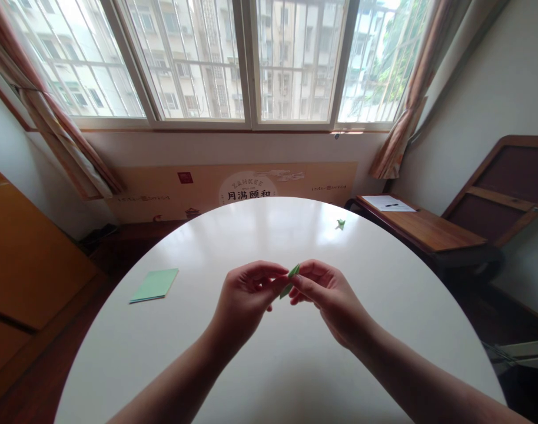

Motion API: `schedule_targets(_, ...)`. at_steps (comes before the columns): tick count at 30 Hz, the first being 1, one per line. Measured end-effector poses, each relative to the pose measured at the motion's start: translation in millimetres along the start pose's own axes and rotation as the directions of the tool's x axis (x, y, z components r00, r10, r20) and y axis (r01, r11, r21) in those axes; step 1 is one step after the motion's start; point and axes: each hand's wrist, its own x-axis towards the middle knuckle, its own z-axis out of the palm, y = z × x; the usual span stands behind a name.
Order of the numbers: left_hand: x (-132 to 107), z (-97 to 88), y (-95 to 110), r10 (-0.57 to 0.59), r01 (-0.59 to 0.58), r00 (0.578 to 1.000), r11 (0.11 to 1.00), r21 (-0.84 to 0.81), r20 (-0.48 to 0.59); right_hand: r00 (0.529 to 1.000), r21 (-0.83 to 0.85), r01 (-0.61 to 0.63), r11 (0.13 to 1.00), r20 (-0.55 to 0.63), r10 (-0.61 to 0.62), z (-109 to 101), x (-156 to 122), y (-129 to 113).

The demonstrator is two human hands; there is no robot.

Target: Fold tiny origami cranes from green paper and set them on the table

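Between my two hands is a small folded piece of green paper (294, 270), narrow and pointed at both ends, held tilted above the white table. My left hand (253, 288) pinches it from the left with thumb and forefinger. From the other side, my right hand (321, 284) grips it between thumb and fingers. The fingertips of both hands meet at the paper and cover its middle. Farther back on the right lies a small green origami figure (341, 224) with several points. A stack of light green square paper (154, 286) rests at the left.
The round white table (269, 371) fills the foreground. Behind it stand a printed cardboard panel (198, 185) and a barred window (295, 65). To the right, a wooden side table (432, 221) carries a white sheet (386, 202) with a pen. An orange-brown cabinet (26, 259) is at the left.
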Motion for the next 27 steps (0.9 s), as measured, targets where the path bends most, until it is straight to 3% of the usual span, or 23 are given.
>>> schedule_targets(4,-2.7,-0.5,-0.3,0.039,-0.039,0.999,0.998,0.058,-0.005,1.000,0.001,0.026,1.000,0.007,-0.026,0.5,0.7,0.8)
schedule_targets(8,-4.6,-1.9,0.2,0.172,-0.171,0.985,0.970,0.171,0.008,0.998,-0.001,0.063,0.998,0.020,-0.063,0.7,0.1,0.7)
schedule_targets(13,-4.7,-3.3,2.7,0.378,-0.382,0.923,0.879,0.285,0.070,0.993,0.035,0.099,0.994,0.062,-0.101,0.2,-0.6,1.3)
schedule_targets(18,-5.4,-3.8,6.4,0.475,-0.484,0.872,0.805,0.343,0.116,0.986,0.053,0.132,0.990,0.097,-0.137,1.0,-0.9,2.4)
schedule_targets(22,-6.3,-2.5,8.1,0.435,-0.446,0.893,0.830,0.336,0.114,0.982,0.084,0.147,0.986,0.108,-0.156,0.7,-1.1,1.1)
schedule_targets(27,-5.0,-4.8,6.9,0.150,-0.161,0.986,0.968,0.194,0.069,0.981,-0.050,0.172,0.984,0.102,-0.166,-0.8,-1.4,-2.0)
